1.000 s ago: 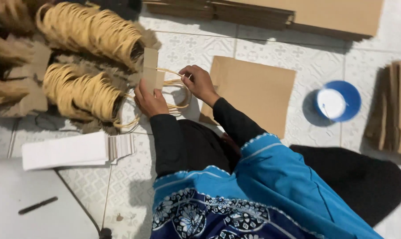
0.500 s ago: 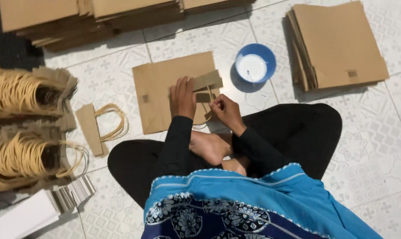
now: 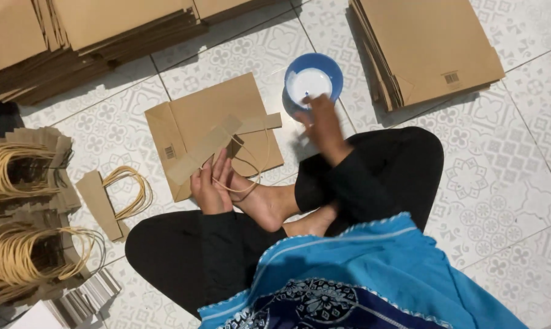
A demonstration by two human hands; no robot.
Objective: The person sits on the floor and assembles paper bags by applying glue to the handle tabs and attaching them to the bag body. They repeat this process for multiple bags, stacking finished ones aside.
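Patterned floor tiles (image 3: 519,183): left hand (image 3: 210,183) pinches a handle strip (image 3: 217,141), right hand (image 3: 324,122) (grip blurred, cannot tell) reaches the blue bowl (image 3: 331,68) of white glue.

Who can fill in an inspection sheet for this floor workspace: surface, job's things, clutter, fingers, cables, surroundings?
Surface: patterned tile floor.
Job's things: flat brown paper bag; handle strip with cord loop across it; blue bowl.
Clutter: spare handle piece on the tiles.
Fingers: left hand holds the handle strip; right hand, blurred, reaches to the bowl.
Cables: nothing seen.
Surroundings: stacks of flat bags; bundled handles at left.
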